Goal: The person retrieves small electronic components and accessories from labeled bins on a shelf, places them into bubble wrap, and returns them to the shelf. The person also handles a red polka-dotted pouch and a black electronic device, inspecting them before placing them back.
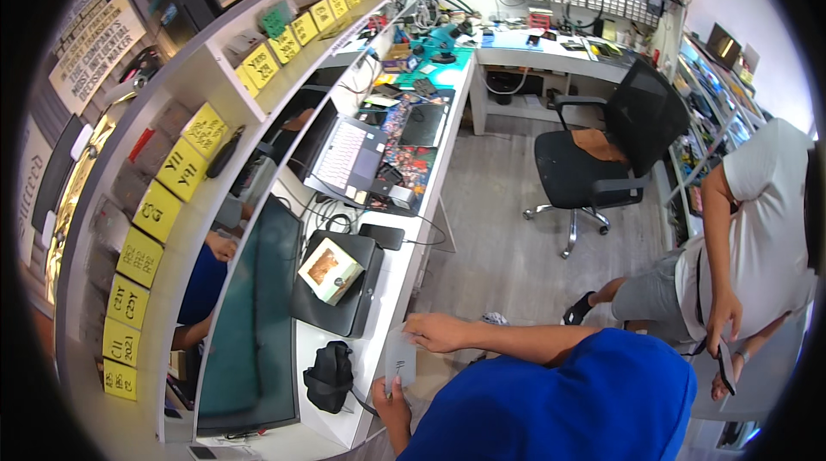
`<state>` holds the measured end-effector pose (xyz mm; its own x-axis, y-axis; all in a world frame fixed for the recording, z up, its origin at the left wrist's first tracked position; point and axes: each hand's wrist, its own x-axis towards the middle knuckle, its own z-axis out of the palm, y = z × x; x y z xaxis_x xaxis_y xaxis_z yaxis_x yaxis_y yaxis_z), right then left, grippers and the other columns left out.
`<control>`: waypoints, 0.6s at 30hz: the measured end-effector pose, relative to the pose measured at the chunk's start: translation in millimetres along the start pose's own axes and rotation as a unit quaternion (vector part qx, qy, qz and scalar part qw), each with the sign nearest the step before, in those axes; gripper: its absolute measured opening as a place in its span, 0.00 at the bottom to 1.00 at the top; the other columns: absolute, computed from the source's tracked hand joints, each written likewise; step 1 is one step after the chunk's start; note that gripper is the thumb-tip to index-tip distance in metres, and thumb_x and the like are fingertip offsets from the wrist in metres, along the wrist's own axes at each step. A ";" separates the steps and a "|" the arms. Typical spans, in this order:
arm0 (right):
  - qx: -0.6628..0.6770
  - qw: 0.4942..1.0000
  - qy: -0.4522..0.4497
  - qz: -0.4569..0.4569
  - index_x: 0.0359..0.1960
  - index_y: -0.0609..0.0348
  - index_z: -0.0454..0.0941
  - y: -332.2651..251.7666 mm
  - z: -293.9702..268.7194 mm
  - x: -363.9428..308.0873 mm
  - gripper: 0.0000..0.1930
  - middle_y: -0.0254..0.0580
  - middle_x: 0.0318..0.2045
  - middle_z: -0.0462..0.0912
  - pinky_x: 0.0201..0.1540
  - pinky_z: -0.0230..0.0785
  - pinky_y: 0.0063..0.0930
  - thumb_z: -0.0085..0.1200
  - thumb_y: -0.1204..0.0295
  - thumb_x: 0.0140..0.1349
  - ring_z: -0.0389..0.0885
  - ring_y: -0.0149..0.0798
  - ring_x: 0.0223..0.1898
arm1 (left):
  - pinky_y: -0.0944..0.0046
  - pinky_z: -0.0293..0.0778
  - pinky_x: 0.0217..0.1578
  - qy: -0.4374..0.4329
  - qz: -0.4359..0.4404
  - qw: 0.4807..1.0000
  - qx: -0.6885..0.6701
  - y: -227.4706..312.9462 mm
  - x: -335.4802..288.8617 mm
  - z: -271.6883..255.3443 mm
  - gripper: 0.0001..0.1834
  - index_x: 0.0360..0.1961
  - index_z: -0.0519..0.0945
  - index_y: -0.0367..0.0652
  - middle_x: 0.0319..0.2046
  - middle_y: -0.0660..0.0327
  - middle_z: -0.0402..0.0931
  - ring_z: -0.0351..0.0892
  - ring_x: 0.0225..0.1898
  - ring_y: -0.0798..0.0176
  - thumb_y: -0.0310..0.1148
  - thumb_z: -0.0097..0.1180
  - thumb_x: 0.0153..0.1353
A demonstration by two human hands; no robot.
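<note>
Between my hands, at the front edge of the white desk, is a thin whitish flat packet [399,361] with a small dark handwritten mark. My right hand [437,333] pinches its upper corner, the arm reaching in from the right out of a blue sleeve. Lower down, my left hand [392,408] grips the bottom edge, thumb on top. Whether the packet holds anything cannot be made out. Next to it on the desk lies a crumpled black pouch-like thing [329,378]. Farther along, a small box with a brown picture [329,270] rests on a black flat device [337,299].
A large dark monitor [250,323] stands left of the desk, below a shelf with yellow labels [157,212]. An open laptop [346,156] and a black phone [381,236] lie farther along. An office chair [594,151] stands ahead. At right, another person [748,229] holds a dark flat object.
</note>
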<state>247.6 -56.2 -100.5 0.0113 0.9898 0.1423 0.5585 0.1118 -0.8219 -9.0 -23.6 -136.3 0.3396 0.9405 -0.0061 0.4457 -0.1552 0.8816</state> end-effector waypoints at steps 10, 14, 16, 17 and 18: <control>-0.052 0.997 -0.054 0.032 0.43 0.60 0.82 -1.0 -12.8 3.8 0.13 0.54 0.43 0.82 0.49 0.73 0.48 0.55 0.66 0.63 0.81 0.59 0.47 | 0.57 0.71 0.43 0.050 0.025 0.998 0.007 -24.1 -3.9 -1.6 0.10 0.36 0.78 0.35 0.32 0.51 0.78 0.77 0.37 0.51 0.33 0.63 0.63; -0.040 0.998 -0.042 0.010 0.45 0.60 0.81 6.1 -3.2 5.1 0.13 0.53 0.45 0.82 0.50 0.73 0.48 0.55 0.67 0.64 0.81 0.58 0.48 | 0.58 0.72 0.44 0.054 -0.023 0.998 -0.021 -23.8 -4.2 -1.5 0.12 0.37 0.80 0.35 0.33 0.52 0.79 0.78 0.38 0.53 0.35 0.65 0.62; -0.041 0.999 -0.036 0.007 0.47 0.60 0.81 7.0 -1.5 6.4 0.13 0.53 0.47 0.82 0.51 0.73 0.47 0.55 0.67 0.64 0.81 0.58 0.48 | 0.60 0.72 0.40 0.061 0.002 0.998 -0.010 -33.0 -3.9 -0.2 0.14 0.37 0.79 0.35 0.32 0.53 0.78 0.77 0.36 0.59 0.36 0.65 0.64; -0.050 0.997 -0.057 0.019 0.49 0.60 0.80 4.3 -3.1 7.8 0.14 0.52 0.50 0.81 0.53 0.73 0.47 0.55 0.69 0.64 0.80 0.57 0.50 | 0.62 0.73 0.37 0.063 0.028 0.998 0.012 -35.6 -3.9 -0.5 0.15 0.38 0.78 0.34 0.31 0.55 0.78 0.75 0.33 0.64 0.37 0.64 0.65; -0.052 0.997 -0.061 0.019 0.49 0.61 0.80 3.4 -3.5 8.5 0.14 0.51 0.50 0.81 0.53 0.73 0.47 0.55 0.69 0.64 0.80 0.57 0.51 | 0.63 0.73 0.34 0.063 0.054 0.996 0.034 -38.1 -3.5 -0.6 0.16 0.38 0.76 0.33 0.29 0.57 0.78 0.73 0.31 0.68 0.37 0.63 0.65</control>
<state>252.5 -47.7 -100.1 -0.0629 0.9973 0.0380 0.6433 0.0696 -0.7624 -27.6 -20.7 -169.6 0.2844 0.9469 0.1501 0.4680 -0.2738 0.8402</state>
